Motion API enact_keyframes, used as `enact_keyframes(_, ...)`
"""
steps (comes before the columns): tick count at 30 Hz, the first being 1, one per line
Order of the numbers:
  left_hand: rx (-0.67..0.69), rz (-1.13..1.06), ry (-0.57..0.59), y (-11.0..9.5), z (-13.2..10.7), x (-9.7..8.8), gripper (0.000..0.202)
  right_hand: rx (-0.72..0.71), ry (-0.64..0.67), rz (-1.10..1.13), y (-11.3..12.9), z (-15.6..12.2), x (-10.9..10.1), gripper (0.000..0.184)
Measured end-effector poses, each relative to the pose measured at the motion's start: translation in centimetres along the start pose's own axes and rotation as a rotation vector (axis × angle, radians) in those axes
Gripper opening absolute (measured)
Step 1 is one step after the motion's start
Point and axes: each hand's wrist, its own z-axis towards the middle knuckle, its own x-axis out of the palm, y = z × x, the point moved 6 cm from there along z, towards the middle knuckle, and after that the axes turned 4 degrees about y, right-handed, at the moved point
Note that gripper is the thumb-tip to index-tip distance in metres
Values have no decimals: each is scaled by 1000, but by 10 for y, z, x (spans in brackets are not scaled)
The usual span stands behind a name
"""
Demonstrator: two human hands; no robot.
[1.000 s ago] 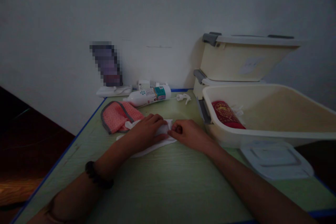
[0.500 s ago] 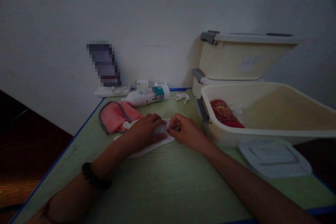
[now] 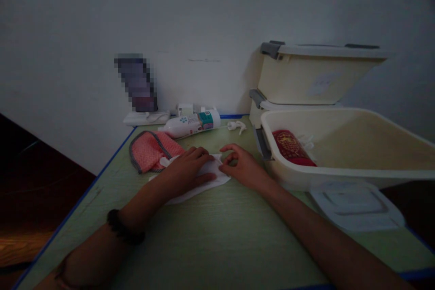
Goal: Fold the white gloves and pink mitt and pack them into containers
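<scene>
A white cloth (image 3: 208, 181) lies flat on the green table (image 3: 210, 240), partly under my hands. My left hand (image 3: 186, 170) rests flat on top of it, fingers stretched out and pressing it down. My right hand (image 3: 239, 166) sits at the cloth's right edge, thumb and fingers curled apart with the fingertips touching the edge; nothing is held in it. A pink mesh cloth with a dark border (image 3: 152, 150) lies just left of my left hand.
A white bottle (image 3: 190, 123) lies on its side near the wall, a spray nozzle (image 3: 237, 126) beside it. An open cream tub (image 3: 343, 174) at right holds a red item (image 3: 292, 147). Stacked lidded tubs (image 3: 312, 77) stand behind; a loose lid (image 3: 356, 204) lies in front.
My right hand has loosened from a pinch at the cloth's edge to opened, curled fingers. My left hand has stayed flat on the cloth.
</scene>
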Motion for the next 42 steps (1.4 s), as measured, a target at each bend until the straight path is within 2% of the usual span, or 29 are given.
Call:
enact_keyframes(5,10,9,-11,0,1,0,39,24,79,-117,3,-2,1,31)
enact_keyframes(10,2,27,2,0,0,0,39,-11,6,-155,4,-2,-2,25)
enact_keyframes(15,4,19,-5,0,0,0,39,-166,-83,-331,15,-5,0,23)
enact_keyframes(18,11,18,1,0,0,1,38,-238,-75,-503,21,-8,4,23)
enact_keyframes(23,4,42,10,-2,-4,-1,39,-163,-54,-716,21,-12,4,28)
enact_keyframes(28,-2,48,45,-2,-6,-2,46,-105,-13,-812,25,-14,5,29)
enact_keyframes(30,12,45,34,3,-7,-5,45,-115,-4,-801,26,-14,6,29)
enact_keyframes(33,24,29,-41,17,-10,-18,35,-258,-29,-709,30,-15,9,32)
enact_keyframes(35,-51,26,-97,34,-14,-28,32,-373,-8,-647,30,-17,13,41)
enact_keyframes(37,-152,-7,-88,50,-19,-32,33,-433,54,-621,30,-18,18,42)
enact_keyframes(39,-203,-61,-22,59,-22,-29,33,-427,81,-621,29,-17,19,33)
enact_keyframes(42,-190,-110,29,59,-22,-25,30,-333,34,-648,29,-14,14,23)
